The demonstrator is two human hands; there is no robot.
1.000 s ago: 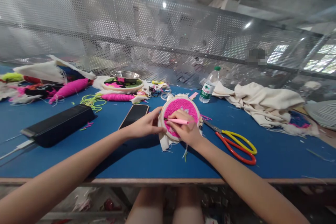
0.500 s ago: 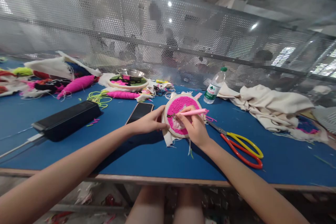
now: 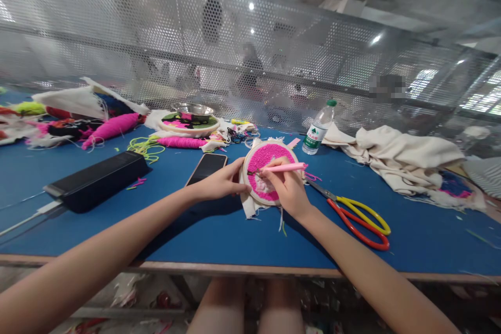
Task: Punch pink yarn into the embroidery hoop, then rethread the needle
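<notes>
My left hand [image 3: 228, 181] grips the left rim of a round embroidery hoop [image 3: 245, 176], thumb on the front edge, other fingers partly hidden behind it. Cream cloth with bright pink looped stitching [image 3: 270, 154] and a paler patch low in the middle fills the hoop. In my right hand [image 3: 288, 188] a pink punch needle [image 3: 289, 167] is pinched, lying nearly level. Its dark metal tip points left, at the stitching near the left side of the hoop. Loose pink yarn trails past the handle's right end.
Scissors [image 3: 358, 219] with red and yellow handles lie right of the hoop; a water bottle [image 3: 316, 130] and crumpled cream cloth [image 3: 407, 154] are behind. Leftward are a phone [image 3: 206, 167], a black box [image 3: 97, 180], pink yarn [image 3: 113, 129] and another hoop [image 3: 190, 128] under a metal bowl [image 3: 194, 110].
The whole view has shifted very slightly. Both hands keep their holds on the hoop and punch needle, whose tip stays near the same spot.
</notes>
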